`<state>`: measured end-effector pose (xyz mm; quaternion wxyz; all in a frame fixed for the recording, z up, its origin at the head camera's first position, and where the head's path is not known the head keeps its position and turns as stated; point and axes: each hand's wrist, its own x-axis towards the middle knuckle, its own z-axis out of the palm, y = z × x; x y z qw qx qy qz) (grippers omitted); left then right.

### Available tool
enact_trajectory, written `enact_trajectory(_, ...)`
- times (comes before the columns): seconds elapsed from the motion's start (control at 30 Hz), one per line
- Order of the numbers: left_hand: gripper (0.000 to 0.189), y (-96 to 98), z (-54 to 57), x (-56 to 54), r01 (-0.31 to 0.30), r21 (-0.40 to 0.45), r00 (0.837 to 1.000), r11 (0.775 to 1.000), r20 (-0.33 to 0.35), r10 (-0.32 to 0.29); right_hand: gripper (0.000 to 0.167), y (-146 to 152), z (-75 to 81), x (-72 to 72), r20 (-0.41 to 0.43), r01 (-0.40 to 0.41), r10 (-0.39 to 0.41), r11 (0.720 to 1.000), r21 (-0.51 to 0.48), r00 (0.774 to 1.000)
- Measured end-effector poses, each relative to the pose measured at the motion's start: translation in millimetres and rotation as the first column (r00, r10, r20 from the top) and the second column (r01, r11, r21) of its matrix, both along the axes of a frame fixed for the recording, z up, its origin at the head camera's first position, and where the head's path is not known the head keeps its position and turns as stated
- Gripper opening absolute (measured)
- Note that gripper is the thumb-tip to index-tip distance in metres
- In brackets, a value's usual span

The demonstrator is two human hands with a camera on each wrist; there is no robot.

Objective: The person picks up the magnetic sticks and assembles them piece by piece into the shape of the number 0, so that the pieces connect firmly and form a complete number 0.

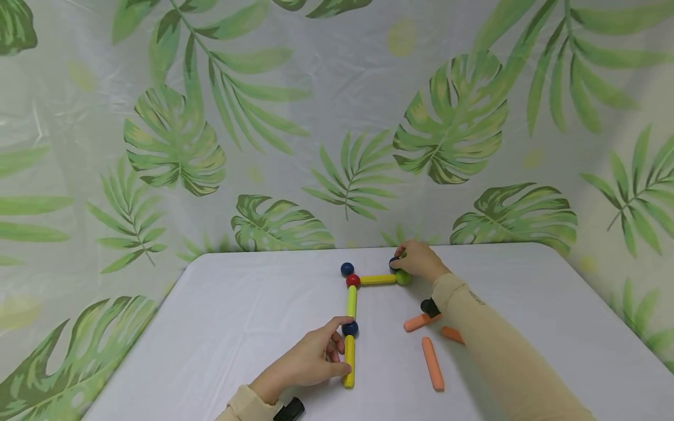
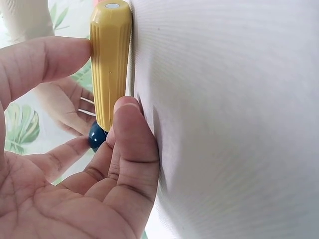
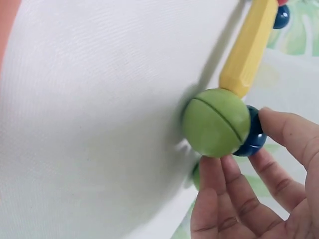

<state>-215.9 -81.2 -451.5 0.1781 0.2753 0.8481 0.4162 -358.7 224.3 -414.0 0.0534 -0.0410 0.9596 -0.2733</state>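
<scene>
Pinching the far right blue ball (image 3: 255, 141) with fingers of the right hand (image 1: 421, 262), against a green ball (image 3: 214, 124). Holding the near yellow stick (image 2: 109, 69) with thumb and bent fingers of the left hand (image 1: 317, 354), left of the orange sticks (image 1: 433, 363).

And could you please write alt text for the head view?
A left hand holds the near yellow rod of a bent chain of rods and balls on a white table; the right hand grips a dark blue ball beside a green ball. Three orange rods lie at right.
</scene>
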Motion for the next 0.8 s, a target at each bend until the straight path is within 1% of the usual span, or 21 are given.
enact_trajectory(0.1,0.083,0.2,1.0,0.6,0.000,0.001,1.000,1.000,0.005,0.000,0.035,0,2.8,0.8,0.011,0.027,-0.027,0.999,-0.029,1.000)
enact_trajectory(0.2,0.083,0.2,2.6,1.4,0.001,0.000,1.000,1.000,0.011,-0.001,0.036,1,5.4,1.1,0.008,0.032,-0.032,0.999,-0.031,0.999)
enact_trajectory(0.3,0.081,-0.3,4.5,2.0,-0.007,-0.016,1.000,1.000,0.017,0.007,0.037,2,6.8,2.0,0.008,0.017,-0.017,0.999,-0.052,1.000)
enact_trajectory(0.4,0.076,-0.8,5.5,1.0,-0.021,-0.039,1.000,0.999,0.014,0.021,0.040,4,8.5,5.9,0.004,-0.006,0.007,0.996,-0.094,1.000)
enact_trajectory(0.53,0.067,-0.6,5.0,-5.1,-0.037,-0.042,0.999,0.998,-0.015,0.037,0.040,4,11.7,15.8,-0.033,-0.036,0.032,0.991,-0.130,0.999)
enact_trajectory(0.67,0.055,0.3,2.8,-13.6,-0.053,-0.033,0.997,0.998,-0.064,0.051,0.039,4,13.2,27.8,-0.072,-0.061,0.052,0.988,-0.142,0.996)
enact_trajectory(0.8,0.046,1.9,2.0,-20.4,-0.071,-0.033,0.994,0.997,-0.080,0.068,0.037,1,14.3,42.8,-0.085,-0.075,0.063,0.986,-0.146,0.994)
